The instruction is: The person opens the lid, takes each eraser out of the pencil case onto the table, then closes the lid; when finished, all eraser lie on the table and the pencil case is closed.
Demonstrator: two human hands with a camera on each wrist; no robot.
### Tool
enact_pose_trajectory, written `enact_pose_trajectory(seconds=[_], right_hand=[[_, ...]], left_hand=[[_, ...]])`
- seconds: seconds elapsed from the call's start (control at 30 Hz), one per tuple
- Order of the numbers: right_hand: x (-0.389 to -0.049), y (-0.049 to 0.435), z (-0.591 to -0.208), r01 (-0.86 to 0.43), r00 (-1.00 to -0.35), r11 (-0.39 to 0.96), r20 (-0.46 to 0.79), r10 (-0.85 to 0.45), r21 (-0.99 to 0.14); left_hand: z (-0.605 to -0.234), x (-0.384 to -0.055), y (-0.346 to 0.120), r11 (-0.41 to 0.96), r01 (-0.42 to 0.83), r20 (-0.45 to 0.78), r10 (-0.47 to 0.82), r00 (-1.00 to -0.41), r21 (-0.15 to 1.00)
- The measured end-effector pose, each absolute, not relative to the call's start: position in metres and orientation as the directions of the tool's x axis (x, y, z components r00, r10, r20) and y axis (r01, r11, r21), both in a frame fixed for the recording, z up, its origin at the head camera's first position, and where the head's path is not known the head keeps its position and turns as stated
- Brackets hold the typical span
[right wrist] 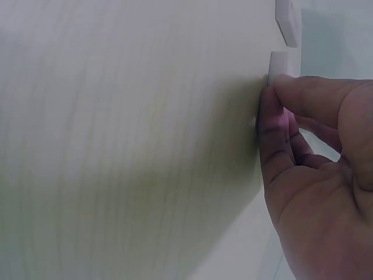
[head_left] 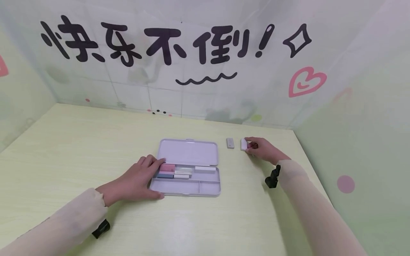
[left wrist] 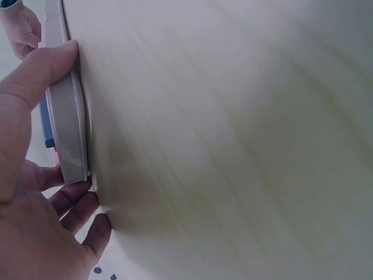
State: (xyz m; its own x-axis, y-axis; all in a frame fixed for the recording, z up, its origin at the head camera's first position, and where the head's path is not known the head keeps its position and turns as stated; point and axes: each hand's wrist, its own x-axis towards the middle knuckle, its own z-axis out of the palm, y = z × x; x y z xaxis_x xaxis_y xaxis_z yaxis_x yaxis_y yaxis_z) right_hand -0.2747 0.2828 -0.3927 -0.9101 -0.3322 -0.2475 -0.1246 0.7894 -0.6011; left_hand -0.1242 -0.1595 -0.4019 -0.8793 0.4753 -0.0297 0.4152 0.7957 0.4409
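the tabletop [head_left: 57,149] is brightly and evenly lit in the head view, with soft shadows cast beside the sleeves [head_left: 320,209]; both wrist views are dimmer, hazily softened, and darkened by diffuse shadows near the fingers [right wrist: 275,137].

Open case [head_left: 189,153] plain pale lilac, holding pink block [head_left: 167,167], blue block [head_left: 165,176] and white blocks [head_left: 205,168]; right of case, greyish-white block [head_left: 230,143], then white block [head_left: 243,144] with pink on its far side. Beneath case, pale yellow table [head_left: 96,142], faint streaky wood grain; behind case, whitish backdrop [head_left: 128,92] with bold black lettering [head_left: 166,49], black wavy line [head_left: 205,80], and, rightward of case, pink heart outline [head_left: 302,87]. Far right of case, pale green wall [head_left: 368,142] with mauve dot [head_left: 346,184]; plain cream sleeves [head_left: 73,213] either side of case.
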Motion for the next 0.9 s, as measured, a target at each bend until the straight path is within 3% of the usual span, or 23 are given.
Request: enact_pose_trajectory(seconds=[0.53, 0.73, 0.9], right_hand=[[-0.270, 0.287, -0.390, -0.066, -0.926, 0.774, -0.250, -0.282, -0.630], [-0.259, 0.278, -0.384, -0.254, -0.934, 0.795, -0.073, -0.349, -0.551], [-0.241, 0.246, -0.377, -0.468, -0.861, 0.716, 0.086, -0.501, -0.518]], left_hand=[[-0.403, -0.124, -0.160, 0.800, 0.413, -0.032, 0.472, -0.881, 0.435], [-0.403, -0.124, -0.160, 0.801, 0.416, -0.031, 0.473, -0.880, 0.431], [-0.402, -0.125, -0.159, 0.799, 0.414, -0.039, 0.476, -0.879, 0.436]])
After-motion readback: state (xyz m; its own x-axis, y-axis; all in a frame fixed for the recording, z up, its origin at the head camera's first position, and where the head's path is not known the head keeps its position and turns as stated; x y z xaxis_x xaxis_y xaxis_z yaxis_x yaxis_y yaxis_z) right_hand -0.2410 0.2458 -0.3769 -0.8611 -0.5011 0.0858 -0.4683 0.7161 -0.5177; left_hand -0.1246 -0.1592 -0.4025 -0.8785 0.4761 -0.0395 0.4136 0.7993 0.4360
